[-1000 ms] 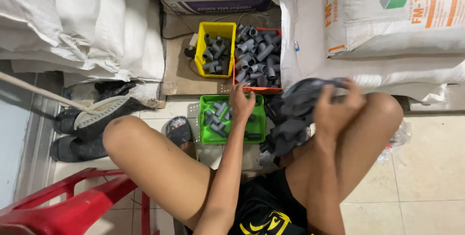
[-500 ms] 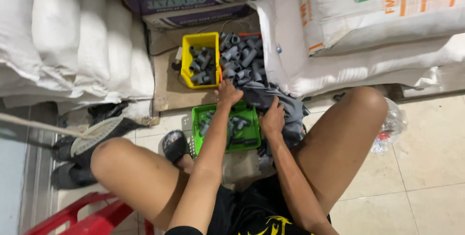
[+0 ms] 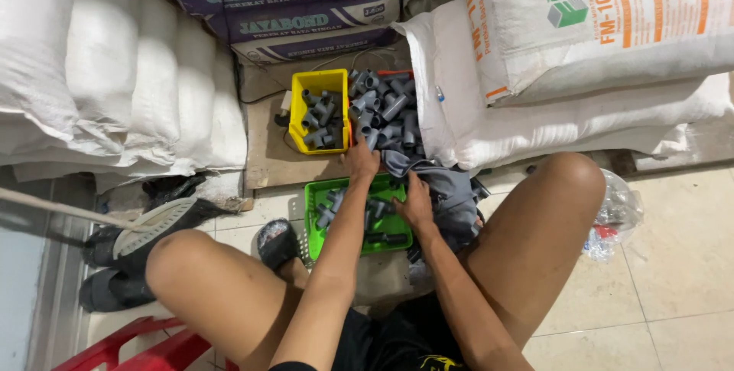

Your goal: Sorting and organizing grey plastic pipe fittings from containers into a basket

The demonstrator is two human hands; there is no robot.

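My left hand reaches forward to the near edge of a heap of grey plastic pipe fittings in a red-rimmed bin, just right of a yellow bin holding more fittings. Its fingers curl down by the top of a dark grey bag; what they grip is hidden. My right hand clutches that bag's edge, over the right side of a green basket with several fittings in it.
White sacks are stacked at left and right, with dark boxes behind the bins. Black boots and a sandal lie by my left knee. A red stool and a clear plastic bag are nearby.
My right hand brought the grey bag down from over my right knee to the green basket's side. My left hand moved from the green basket forward to the heap of fittings.
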